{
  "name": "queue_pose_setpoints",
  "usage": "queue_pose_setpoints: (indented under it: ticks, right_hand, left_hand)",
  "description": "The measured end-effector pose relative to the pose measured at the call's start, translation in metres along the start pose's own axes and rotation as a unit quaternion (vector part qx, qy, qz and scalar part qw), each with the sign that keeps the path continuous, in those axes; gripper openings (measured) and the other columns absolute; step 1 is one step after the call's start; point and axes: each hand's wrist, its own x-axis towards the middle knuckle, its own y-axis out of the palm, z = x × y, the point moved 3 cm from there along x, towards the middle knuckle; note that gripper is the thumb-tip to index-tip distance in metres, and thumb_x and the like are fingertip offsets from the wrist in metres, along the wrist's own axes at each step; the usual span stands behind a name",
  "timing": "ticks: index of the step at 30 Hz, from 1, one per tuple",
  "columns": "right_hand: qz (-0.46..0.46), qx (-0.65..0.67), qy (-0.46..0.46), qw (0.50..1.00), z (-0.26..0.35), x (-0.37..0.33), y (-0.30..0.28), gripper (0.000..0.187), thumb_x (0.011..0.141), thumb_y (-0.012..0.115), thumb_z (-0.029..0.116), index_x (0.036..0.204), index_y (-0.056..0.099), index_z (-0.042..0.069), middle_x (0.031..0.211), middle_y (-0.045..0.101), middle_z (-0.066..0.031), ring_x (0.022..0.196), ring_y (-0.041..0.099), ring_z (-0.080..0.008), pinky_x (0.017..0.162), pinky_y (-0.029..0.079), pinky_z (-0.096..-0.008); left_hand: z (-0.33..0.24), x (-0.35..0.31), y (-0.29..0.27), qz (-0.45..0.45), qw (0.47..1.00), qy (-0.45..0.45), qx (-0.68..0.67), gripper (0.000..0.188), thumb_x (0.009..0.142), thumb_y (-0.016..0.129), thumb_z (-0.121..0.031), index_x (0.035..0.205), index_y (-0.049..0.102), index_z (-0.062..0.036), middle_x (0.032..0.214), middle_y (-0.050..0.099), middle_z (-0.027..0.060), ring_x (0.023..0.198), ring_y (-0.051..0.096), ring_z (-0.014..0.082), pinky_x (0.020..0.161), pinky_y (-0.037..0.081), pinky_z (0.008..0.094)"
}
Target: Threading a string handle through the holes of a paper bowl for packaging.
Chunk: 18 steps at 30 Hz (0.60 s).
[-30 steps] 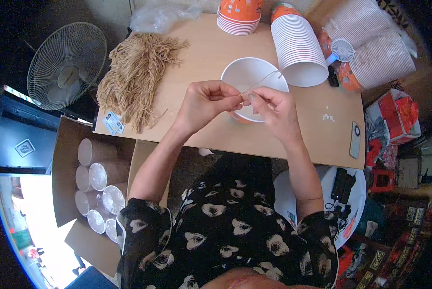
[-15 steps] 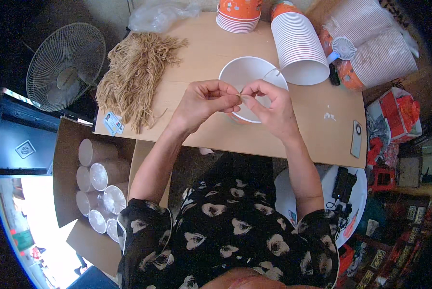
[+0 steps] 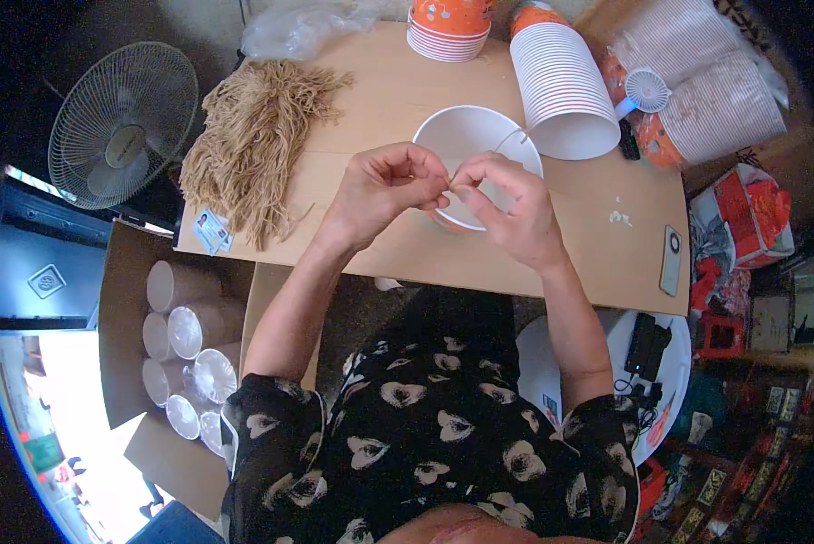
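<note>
Both hands meet over the near left side of a white paper tub [image 3: 443, 136] with an orange outside, which stands on the cardboard-topped table. Thumb and fingertips of my left hand [image 3: 384, 192] are pinched together. Facing it, my right hand [image 3: 511, 204] pinches at the same spot, fingertips touching or nearly so. Between them is a thin tan cord, mostly hidden by the fingers. A length of pale cord [image 3: 510, 138] arches across the tub's far right rim behind the right hand; whether it joins the pinched piece is hidden. To the left lies a heap of tan cords [image 3: 253, 145].
Nested paper tubs [image 3: 567, 91] lie at the back right, beside bagged stacks [image 3: 720, 118] and a small handheld fan [image 3: 647, 91]. A phone [image 3: 671, 261] rests near the right edge. Left are a large fan [image 3: 126, 127] and a carton [image 3: 121, 317] of wrapped stacks.
The right hand's fingers have shifted slightly at the pinch, and its index finger looks more bent over. My left hand and the tub have hardly moved.
</note>
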Motion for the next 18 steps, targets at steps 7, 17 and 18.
queue_pose_setpoints:
  ticks: [7, 17, 18]
  right_hand:
    - [-0.017, 0.112, 0.124, 0.986, -0.0062, -0.0002, 0.0019, 0.013, 0.093, 0.063, 0.003, 0.102, 0.067, -0.004, 0.094, 0.07, -0.0059, 0.089, 0.066, -0.0119, 0.082, 0.051, -0.0265]
    - [0.024, 0.051, 0.111, 0.992, -0.0061, 0.0015, -0.0001, 0.011, 0.091, 0.066, 0.004, 0.099, 0.066, -0.003, 0.087, 0.068, -0.0027, 0.086, 0.062, -0.0085, 0.08, 0.05, -0.0258]
    - [0.026, 0.044, 0.104, 0.993, -0.0059, 0.0018, 0.0, 0.01, 0.091, 0.066, 0.005, 0.097, 0.065, -0.003, 0.087, 0.067, -0.0027, 0.085, 0.062, -0.0084, 0.08, 0.05, -0.0259]
  left_hand:
    - [-0.0014, -0.0005, 0.0017, 0.021, 1.0, -0.003, 0.018, 0.01, 0.089, 0.07, 0.0, 0.099, 0.067, 0.0015, 0.091, 0.071, 0.0072, 0.081, 0.07, 0.0133, 0.073, 0.059, 0.0255]
    - [-0.005, -0.0037, 0.004, 0.005, 0.998, 0.015, 0.061, 0.009, 0.087, 0.072, 0.001, 0.095, 0.068, 0.0027, 0.086, 0.071, 0.0071, 0.079, 0.069, 0.0118, 0.072, 0.058, 0.0247]
    - [-0.0034, -0.0036, 0.0036, 0.005, 0.998, 0.015, 0.061, 0.009, 0.087, 0.072, 0.001, 0.095, 0.068, 0.0027, 0.086, 0.071, 0.0071, 0.079, 0.069, 0.0118, 0.072, 0.058, 0.0247]
